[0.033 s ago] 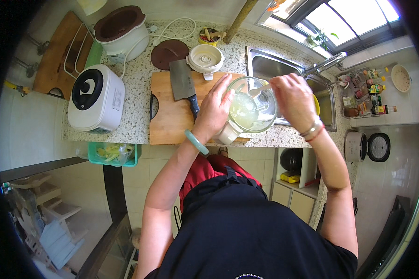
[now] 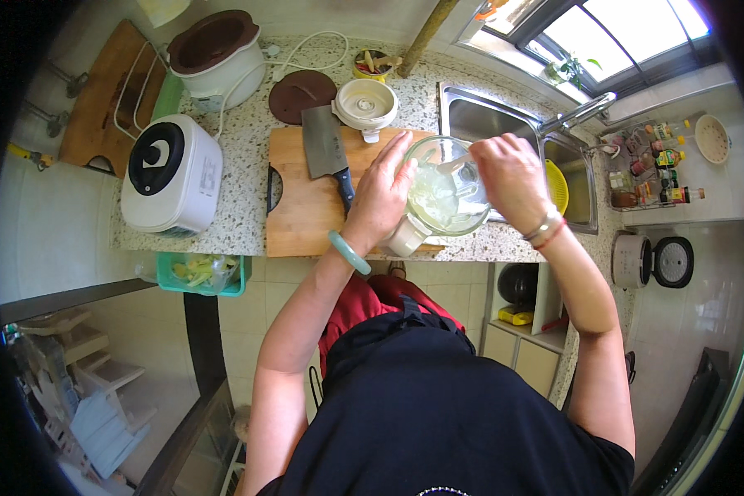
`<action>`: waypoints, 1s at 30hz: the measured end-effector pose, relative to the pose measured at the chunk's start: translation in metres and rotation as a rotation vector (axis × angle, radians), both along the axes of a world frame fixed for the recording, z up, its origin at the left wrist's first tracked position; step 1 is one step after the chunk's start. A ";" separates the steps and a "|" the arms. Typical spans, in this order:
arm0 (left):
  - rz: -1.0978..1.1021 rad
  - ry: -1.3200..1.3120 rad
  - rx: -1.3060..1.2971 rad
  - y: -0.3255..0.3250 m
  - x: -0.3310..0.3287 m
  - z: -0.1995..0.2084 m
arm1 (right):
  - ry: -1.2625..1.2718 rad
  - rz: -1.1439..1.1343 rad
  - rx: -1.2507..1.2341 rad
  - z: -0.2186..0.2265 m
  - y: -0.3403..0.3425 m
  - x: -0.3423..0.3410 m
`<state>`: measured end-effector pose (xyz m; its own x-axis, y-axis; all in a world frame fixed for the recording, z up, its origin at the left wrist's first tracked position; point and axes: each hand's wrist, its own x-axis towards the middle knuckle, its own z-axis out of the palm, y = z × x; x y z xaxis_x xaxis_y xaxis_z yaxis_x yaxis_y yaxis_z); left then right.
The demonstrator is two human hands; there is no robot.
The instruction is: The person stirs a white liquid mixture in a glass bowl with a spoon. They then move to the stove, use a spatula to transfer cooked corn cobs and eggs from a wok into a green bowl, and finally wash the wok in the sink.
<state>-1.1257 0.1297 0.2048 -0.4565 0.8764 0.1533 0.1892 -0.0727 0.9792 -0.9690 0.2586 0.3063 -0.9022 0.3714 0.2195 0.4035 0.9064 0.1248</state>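
Observation:
A glass jar (image 2: 443,217) with a white handle (image 2: 407,236) is tilted over the front of the counter, and pale, cloudy liquid (image 2: 431,194) shows inside it. My left hand (image 2: 380,187) grips the jar's left side, thumb and fingers pressed along the glass. At the right rim, my right hand (image 2: 511,180) is closed round a pale, stick-like utensil that reaches into the jar. My fingers hide most of it. Left of the jar a cleaver (image 2: 322,142) lies on a wooden cutting board (image 2: 293,227).
Behind the board stands a white round appliance part (image 2: 365,105) beside a brown lid (image 2: 302,97). A white cooker (image 2: 174,178) is at the left, near a brown-lidded pot (image 2: 223,74). To the right are the metal sink (image 2: 479,112) and a yellow colander (image 2: 556,187).
My right hand has shifted slightly left over the jar, uncovering more of the yellow colander. The liquid's surface looks different. My left hand and the jar stay in place.

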 end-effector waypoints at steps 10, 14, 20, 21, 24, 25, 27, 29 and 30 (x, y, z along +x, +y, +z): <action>0.010 -0.108 -0.001 -0.009 -0.006 -0.001 | 0.141 0.090 -0.031 0.042 -0.009 0.003; -0.025 -0.138 -0.015 -0.002 -0.003 0.004 | 0.168 0.116 -0.006 0.027 -0.003 0.000; -0.007 -0.111 0.010 0.005 0.003 -0.005 | 0.043 0.072 -0.097 -0.029 0.006 0.007; -0.006 -0.114 0.004 0.004 0.002 -0.006 | 0.087 0.090 -0.080 -0.015 0.003 0.011; -0.007 -0.118 -0.005 0.001 0.002 -0.007 | 0.229 0.143 -0.067 0.036 -0.008 0.013; -0.001 -0.116 -0.004 0.001 0.002 -0.008 | 0.240 0.154 -0.054 0.038 -0.007 0.013; 0.000 -0.103 0.000 0.002 0.003 -0.008 | 0.241 0.161 -0.033 0.033 -0.003 0.007; -0.004 -0.077 -0.005 0.003 0.005 -0.004 | 0.166 0.134 -0.010 0.005 0.005 0.002; -0.005 -0.060 -0.010 0.002 0.006 -0.002 | 0.118 0.104 -0.027 -0.014 0.009 0.000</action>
<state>-1.1202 0.1317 0.2026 -0.4600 0.8802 0.1171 0.1294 -0.0640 0.9895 -0.9693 0.2681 0.2924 -0.9046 0.2841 0.3178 0.3173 0.9466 0.0572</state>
